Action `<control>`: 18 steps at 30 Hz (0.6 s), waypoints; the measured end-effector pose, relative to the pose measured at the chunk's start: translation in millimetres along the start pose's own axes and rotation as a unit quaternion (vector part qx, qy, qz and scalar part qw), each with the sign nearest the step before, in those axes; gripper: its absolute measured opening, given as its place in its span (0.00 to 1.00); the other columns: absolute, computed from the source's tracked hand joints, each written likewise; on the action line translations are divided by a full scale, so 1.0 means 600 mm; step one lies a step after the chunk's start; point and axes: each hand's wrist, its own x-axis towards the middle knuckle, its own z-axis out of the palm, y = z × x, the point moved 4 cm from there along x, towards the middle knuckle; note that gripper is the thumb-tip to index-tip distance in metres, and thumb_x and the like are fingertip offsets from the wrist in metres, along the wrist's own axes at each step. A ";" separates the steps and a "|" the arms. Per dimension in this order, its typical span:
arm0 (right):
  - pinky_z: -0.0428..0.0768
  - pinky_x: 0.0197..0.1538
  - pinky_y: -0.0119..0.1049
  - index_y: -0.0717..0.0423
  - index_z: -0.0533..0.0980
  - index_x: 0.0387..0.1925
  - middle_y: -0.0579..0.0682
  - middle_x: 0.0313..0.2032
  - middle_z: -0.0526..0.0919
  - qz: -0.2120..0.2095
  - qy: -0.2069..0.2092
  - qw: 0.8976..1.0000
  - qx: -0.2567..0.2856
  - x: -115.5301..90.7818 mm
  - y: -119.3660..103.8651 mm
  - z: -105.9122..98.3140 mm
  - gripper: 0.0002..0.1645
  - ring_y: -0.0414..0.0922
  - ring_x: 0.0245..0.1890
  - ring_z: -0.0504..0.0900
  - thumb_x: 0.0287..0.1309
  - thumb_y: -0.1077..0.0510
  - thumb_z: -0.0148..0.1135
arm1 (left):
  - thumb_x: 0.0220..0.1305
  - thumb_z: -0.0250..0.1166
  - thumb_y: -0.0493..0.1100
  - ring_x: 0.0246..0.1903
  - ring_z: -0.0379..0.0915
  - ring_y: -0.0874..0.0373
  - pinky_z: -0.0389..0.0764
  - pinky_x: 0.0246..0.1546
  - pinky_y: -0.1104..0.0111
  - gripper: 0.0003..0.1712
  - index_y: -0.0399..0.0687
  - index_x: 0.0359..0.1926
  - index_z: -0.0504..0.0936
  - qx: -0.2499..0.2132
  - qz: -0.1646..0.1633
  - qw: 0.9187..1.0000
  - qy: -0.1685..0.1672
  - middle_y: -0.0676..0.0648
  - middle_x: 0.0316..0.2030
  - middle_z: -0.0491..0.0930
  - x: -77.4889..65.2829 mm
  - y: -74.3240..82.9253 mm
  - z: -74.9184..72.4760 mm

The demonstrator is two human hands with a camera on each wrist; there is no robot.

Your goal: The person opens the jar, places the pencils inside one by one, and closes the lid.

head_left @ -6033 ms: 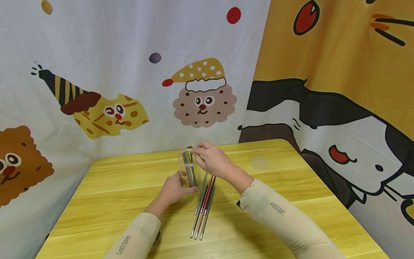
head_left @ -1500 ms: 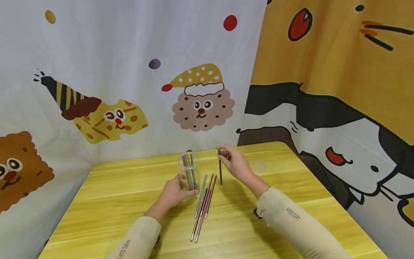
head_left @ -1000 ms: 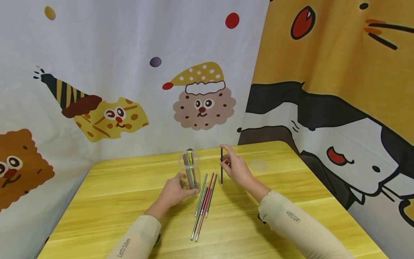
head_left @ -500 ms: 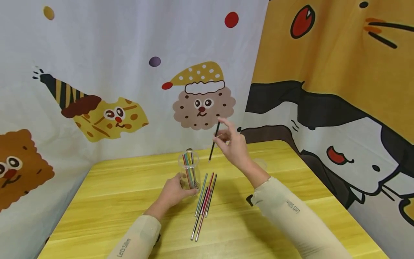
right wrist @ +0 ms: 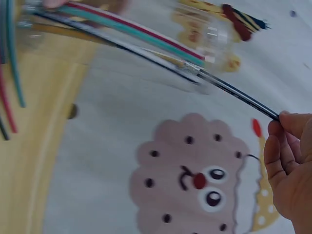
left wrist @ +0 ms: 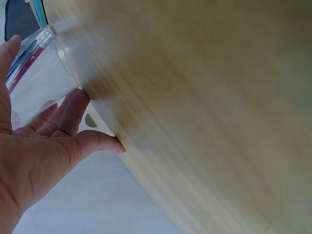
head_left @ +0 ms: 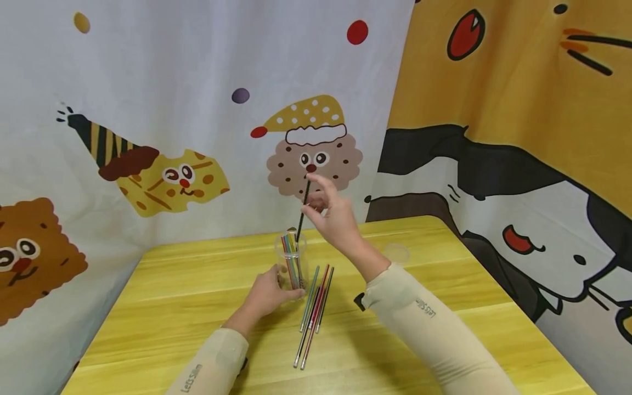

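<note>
My left hand point(head_left: 266, 293) holds a clear plastic jar point(head_left: 303, 267) low on its side, thumb in front, fingers on the far left. Several coloured pencils point(head_left: 291, 269) stand in it. Above the jar, my right hand point(head_left: 337, 219) pinches a black pencil point(head_left: 303, 216) between thumb and fingers. The right wrist view shows this black pencil point(right wrist: 239, 92) with its metal-banded end at the jar's mouth. Beside the jar, several loose pencils point(head_left: 308, 321), teal, black and red, lie in a bunch. In the left wrist view my left hand point(left wrist: 48, 141) curls around the jar's base.
A round clear lid point(head_left: 396, 254) lies at the back right of the wooden table point(head_left: 173, 307). Behind the table hangs a curtain point(head_left: 187, 82) printed with cartoon figures.
My right hand lifted the black pencil from right of the loose pencils and carried it left to above the jar. Fewer pencils lie loose than six seconds ago. The left hand stayed on the jar.
</note>
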 end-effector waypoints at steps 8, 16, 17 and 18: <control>0.86 0.36 0.36 0.50 0.67 0.75 0.53 0.41 0.93 0.050 -0.077 0.995 -0.043 -0.043 0.030 0.046 0.40 0.44 0.32 0.88 0.66 0.62 0.74 | 0.55 0.84 0.61 0.42 0.84 0.52 0.87 0.41 0.58 0.50 0.38 0.69 0.73 0.007 0.003 1.000 0.003 0.39 0.49 0.87 0.000 0.003 0.001; 0.84 0.34 0.36 0.49 0.72 0.71 0.53 0.41 0.94 0.032 -0.102 0.992 -0.071 -0.066 0.034 0.062 0.33 0.46 0.33 0.90 0.68 0.61 0.73 | 0.55 0.83 0.60 0.38 0.82 0.53 0.85 0.37 0.60 0.51 0.36 0.70 0.73 0.010 0.009 1.000 0.003 0.39 0.47 0.87 -0.002 0.008 -0.002; 0.85 0.34 0.36 0.49 0.73 0.70 0.52 0.41 0.94 0.032 -0.102 0.992 -0.072 -0.066 0.034 0.062 0.32 0.45 0.33 0.90 0.68 0.61 0.72 | 0.55 0.83 0.59 0.38 0.82 0.53 0.85 0.37 0.59 0.51 0.36 0.70 0.73 0.010 0.011 1.000 0.003 0.39 0.47 0.87 -0.003 0.009 -0.002; 0.85 0.35 0.37 0.50 0.74 0.69 0.52 0.41 0.94 0.032 -0.102 0.992 -0.071 -0.067 0.034 0.063 0.30 0.45 0.33 0.90 0.69 0.60 0.72 | 0.56 0.83 0.60 0.38 0.82 0.54 0.85 0.38 0.60 0.51 0.36 0.70 0.73 0.011 0.009 1.000 0.003 0.39 0.47 0.87 -0.003 0.008 -0.002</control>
